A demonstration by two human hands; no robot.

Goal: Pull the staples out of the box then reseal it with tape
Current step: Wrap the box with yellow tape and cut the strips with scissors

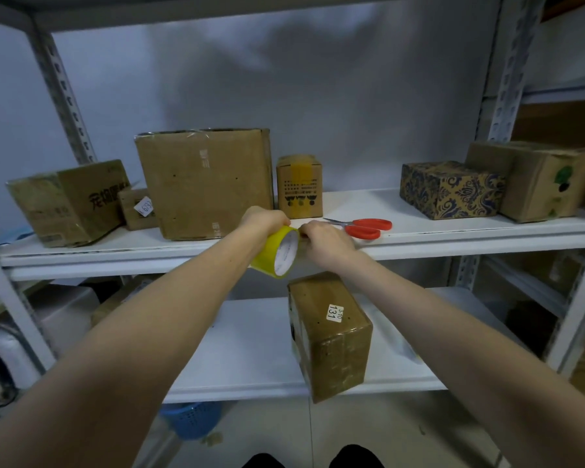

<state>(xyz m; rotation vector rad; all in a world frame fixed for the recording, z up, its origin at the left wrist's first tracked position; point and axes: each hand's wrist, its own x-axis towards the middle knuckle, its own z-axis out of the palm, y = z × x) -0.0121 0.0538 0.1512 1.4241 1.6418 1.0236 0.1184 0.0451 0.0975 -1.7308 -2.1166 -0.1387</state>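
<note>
The left hand is gripping the yellow tape roll from its 11 o'clock side, with the roll's white core facing the camera. The right hand is meeting it from 3 o'clock, fingers curled and picking at the roll's upper rim, so both hands are joined on the roll in front of the upper shelf.

The labelled cardboard box, marked 131, is sitting on the lower shelf at about 5 o'clock from the hands, well below them. Its long axis is running from 12 to 6 o'clock, and its near end is reaching the shelf's front edge. It is probably the box to be resealed, though that is a judgement. The right hand is hanging nearer to it. The red-handled scissors are lying at 3 o'clock, just beside the right hand.

The tape's loose end is hiding under the right fingertips. No staples are showing; only small dark holes are dotting the box top. The box's far end is disappearing behind the upper shelf's edge.
</note>
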